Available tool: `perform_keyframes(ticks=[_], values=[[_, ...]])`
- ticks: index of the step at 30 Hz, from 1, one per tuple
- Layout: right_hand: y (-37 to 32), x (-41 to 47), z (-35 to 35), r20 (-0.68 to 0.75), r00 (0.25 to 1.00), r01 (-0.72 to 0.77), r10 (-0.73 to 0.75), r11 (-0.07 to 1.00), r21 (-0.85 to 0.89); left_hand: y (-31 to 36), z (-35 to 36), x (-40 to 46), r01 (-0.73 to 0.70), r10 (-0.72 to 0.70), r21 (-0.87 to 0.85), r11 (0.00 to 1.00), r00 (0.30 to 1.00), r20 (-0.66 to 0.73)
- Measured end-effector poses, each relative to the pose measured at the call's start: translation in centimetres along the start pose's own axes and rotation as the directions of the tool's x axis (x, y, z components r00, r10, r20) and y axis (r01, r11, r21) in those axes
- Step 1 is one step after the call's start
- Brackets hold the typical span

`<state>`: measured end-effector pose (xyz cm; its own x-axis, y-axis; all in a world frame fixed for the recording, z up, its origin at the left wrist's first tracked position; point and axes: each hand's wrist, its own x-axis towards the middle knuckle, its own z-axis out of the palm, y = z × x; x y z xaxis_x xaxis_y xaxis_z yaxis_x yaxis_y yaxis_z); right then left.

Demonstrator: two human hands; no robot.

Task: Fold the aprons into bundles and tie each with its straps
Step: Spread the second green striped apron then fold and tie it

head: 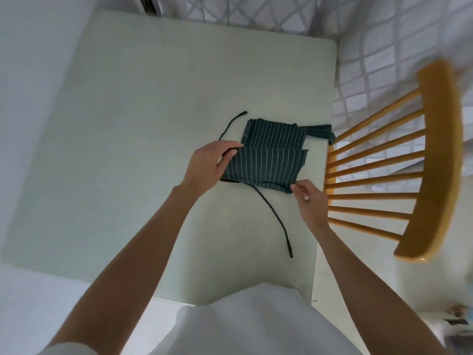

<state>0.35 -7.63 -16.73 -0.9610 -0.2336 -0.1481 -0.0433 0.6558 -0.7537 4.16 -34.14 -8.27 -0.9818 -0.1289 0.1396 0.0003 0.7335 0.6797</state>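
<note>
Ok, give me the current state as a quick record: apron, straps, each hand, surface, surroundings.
apron: dark striped apron, partly folded, lying flat
straps: near strap trails loose toward the person; far strap loose on the left; not tied
left hand: left hand holds the apron's left edge
right hand: right hand pinches its near right corner
surface: pale table
surroundings: wooden chair to the right

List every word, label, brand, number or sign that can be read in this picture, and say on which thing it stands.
None can be read.
Striped apron: a small pale mark at its left edge, too small to read.
Table and wooden chair: no text shows.
Bottom right corner: a blurred colourful thing, unreadable.
</note>
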Motion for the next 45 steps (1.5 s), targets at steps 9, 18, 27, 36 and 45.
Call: perform_keyframes(ticks=[9, 18, 27, 36, 45], values=[[-0.3, 2.3, 0.6, -0.111, 0.983, -0.156, 0.146, 0.983, -0.092, -4.3, 6.0, 12.4, 0.104, -0.097, -0.048, 0.993, 0.986, 0.138], [-1.0, 4.2, 0.5, -0.134, 0.975, -0.208, 0.179, 0.946, -0.250, -4.9, 8.9, 13.0, 0.004, -0.030, 0.154, 0.988, 0.986, 0.164], [0.2, 6.5, -0.8, 0.485, 0.798, 0.598, -0.356, 0.565, -0.569, -5.7, 7.7, 3.9, -0.269, 0.098, 0.325, 0.907, 0.883, 0.459], [0.2, 8.6, -2.9, 0.451, 0.803, 0.587, -0.390, 0.650, -0.483, -6.2, 6.7, 5.5, -0.230, 0.070, 0.274, 0.934, 0.869, 0.489], [-2.4, 13.0, -1.4, 0.008, 0.985, -0.171, 0.172, 0.982, -0.085, -4.7, 8.2, 8.9, 0.473, -0.473, 0.040, 0.880, 0.868, 0.154]])
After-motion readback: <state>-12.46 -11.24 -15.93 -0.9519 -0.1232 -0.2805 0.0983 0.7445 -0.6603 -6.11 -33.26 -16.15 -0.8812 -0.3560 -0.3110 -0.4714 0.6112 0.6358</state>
